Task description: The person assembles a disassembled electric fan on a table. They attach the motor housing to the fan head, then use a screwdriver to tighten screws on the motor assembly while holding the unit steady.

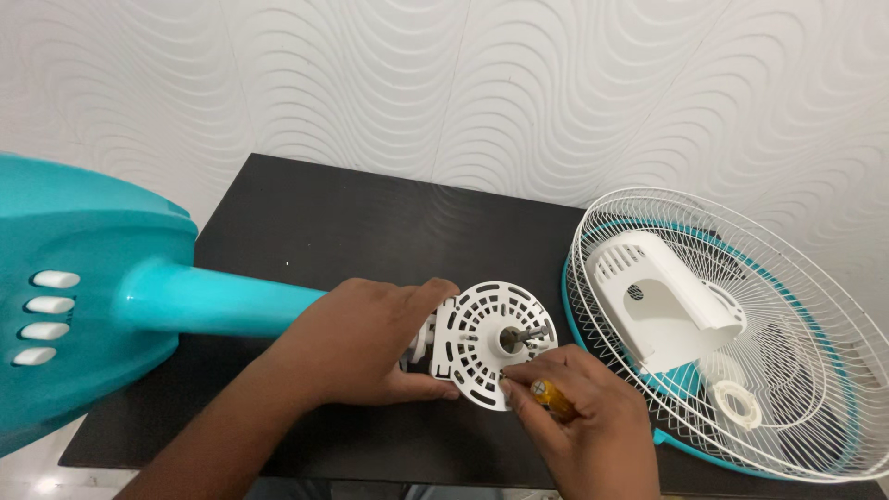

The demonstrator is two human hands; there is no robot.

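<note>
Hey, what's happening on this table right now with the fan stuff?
A person has a teal pedestal fan lying on its side on a black table, partly taken apart. The left hand grips the motor end behind a round white slotted plate. The right hand holds a yellow-handled screwdriver against the plate's lower edge, below the bare motor shaft. To the right lies the white wire guard, with a white motor cover and a white ring resting in it.

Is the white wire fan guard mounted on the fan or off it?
Off: the wire guard lies flat on the black table, with a white motor cover resting inside.
</note>
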